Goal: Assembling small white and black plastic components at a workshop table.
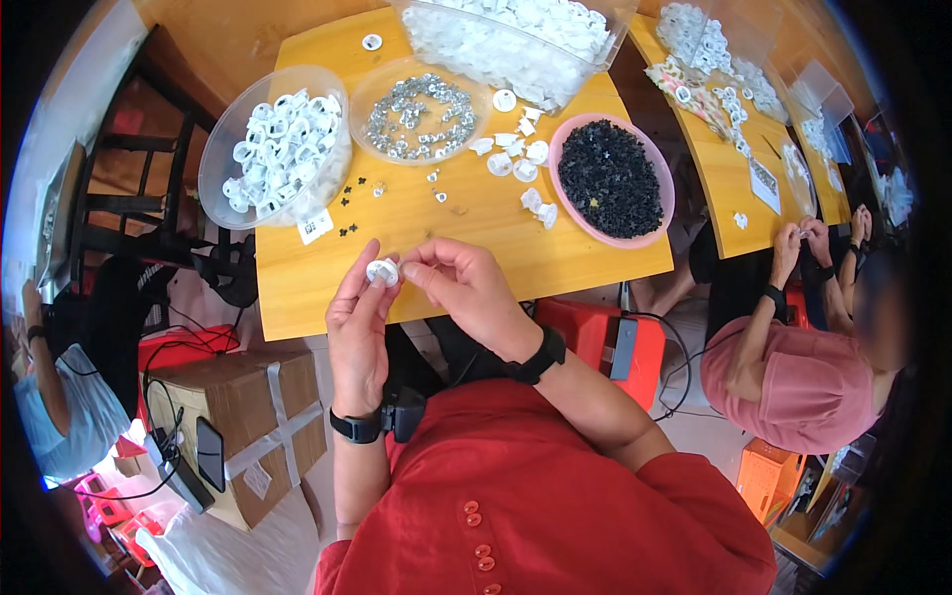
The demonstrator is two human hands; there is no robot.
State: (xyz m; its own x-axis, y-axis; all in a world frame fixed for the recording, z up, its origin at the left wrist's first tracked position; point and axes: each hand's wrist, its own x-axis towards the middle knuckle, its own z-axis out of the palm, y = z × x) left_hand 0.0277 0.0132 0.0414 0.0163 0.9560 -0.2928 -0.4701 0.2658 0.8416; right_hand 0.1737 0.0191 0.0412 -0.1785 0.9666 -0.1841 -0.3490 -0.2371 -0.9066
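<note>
- My left hand, just left of the frame's centre, is partly curled, its thumb and fingertips closed around a white part.
- My right hand, near the centre, is half curled, thumb and forefinger drawn together at the white part's right edge; I cannot tell whether they grip it or something tiny.
- The white part sits between my two hands, raised over the near edge of the table; its round face is turned up.
- I wear black bands on both wrists, and a red shirt fills the bottom of the frame.
- Just above my hands, a few black bits and metal bits lie loose on the wood.
- Left of those, a paper tag lies against the foot of a clear tub full of white pieces.
- At upper centre, a clear dish holds a ring of small metal parts.
- To its right, loose white pieces are scattered beside a pink bowl full of black parts.
- At the top, a clear box is heaped with white pieces.
- At lower left, a phone rests on a cardboard box.
- At right, a person in pink works with both hands at another table.
</note>
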